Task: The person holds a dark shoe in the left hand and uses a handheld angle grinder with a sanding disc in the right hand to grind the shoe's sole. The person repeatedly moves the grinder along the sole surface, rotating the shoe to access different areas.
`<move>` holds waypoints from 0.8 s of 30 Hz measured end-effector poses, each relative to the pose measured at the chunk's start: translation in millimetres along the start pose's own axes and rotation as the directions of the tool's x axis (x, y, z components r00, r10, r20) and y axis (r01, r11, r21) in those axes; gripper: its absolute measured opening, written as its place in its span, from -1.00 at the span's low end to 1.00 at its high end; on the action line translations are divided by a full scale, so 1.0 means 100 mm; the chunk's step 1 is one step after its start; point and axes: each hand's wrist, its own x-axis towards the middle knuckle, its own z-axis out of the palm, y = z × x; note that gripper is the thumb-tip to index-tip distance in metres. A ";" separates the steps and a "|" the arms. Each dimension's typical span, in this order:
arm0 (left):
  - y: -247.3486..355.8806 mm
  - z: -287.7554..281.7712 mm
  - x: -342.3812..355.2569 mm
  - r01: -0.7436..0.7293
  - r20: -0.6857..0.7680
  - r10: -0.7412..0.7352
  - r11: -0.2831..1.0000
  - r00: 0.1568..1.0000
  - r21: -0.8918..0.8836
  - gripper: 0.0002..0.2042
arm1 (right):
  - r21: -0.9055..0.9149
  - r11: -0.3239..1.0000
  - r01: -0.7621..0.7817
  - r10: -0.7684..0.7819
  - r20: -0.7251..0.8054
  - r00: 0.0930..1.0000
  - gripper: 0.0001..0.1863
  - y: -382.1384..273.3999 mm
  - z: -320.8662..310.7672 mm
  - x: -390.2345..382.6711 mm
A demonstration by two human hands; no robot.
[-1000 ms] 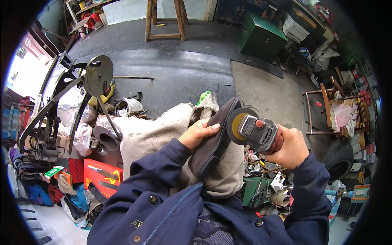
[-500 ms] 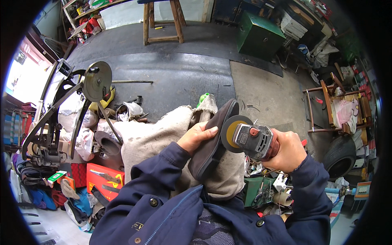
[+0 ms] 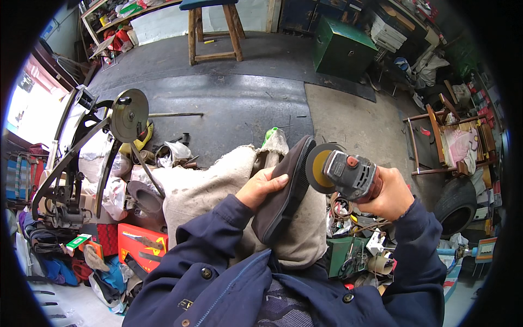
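A dark brown shoe point(image 3: 276, 205) is tilted over my lap, its black sole turned to the right. My left hand point(image 3: 261, 188) is closed around the shoe's upper, thumb laid across it. In my right hand point(image 3: 390, 195) is an angle grinder point(image 3: 353, 177), gripped by its body. The grinder's yellow-and-dark disc point(image 3: 321, 168) stands close beside the sole edge near the shoe's far end; a narrow gap seems to show between them. Beneath the shoe, a pale, worn cloth point(image 3: 207, 188) covers my lap.
At left stands a black metal machine with a round wheel point(image 3: 129, 115). A red box point(image 3: 143, 246) and bags lie below it. To the right are a green toolbox point(image 3: 347, 256), a tyre point(image 3: 456, 208) and a wooden chair frame point(image 3: 433, 139). Farther off stand a stool point(image 3: 213, 32) and a green chest point(image 3: 344, 48).
The grinder has moved slightly right, away from the sole. The shoe has turned a little, so more of its ridged black sole shows. Both hands keep their grip.
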 end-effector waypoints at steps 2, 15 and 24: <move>-0.01 0.01 -0.01 -0.009 0.005 0.009 1.000 1.000 0.002 -0.50 | -0.144 0.989 0.015 -0.013 0.016 1.000 -0.55 -0.04 0.02 -0.06; 0.00 0.06 -0.05 -0.006 0.027 0.006 1.000 1.000 -0.001 -0.48 | -0.350 0.933 0.080 -0.083 0.006 0.997 -0.45 -0.13 0.06 -0.03; 0.00 0.07 -0.05 -0.015 0.025 0.016 1.000 1.000 -0.006 -0.52 | -0.021 0.996 -0.087 0.088 0.043 0.995 -0.58 -0.01 -0.05 0.12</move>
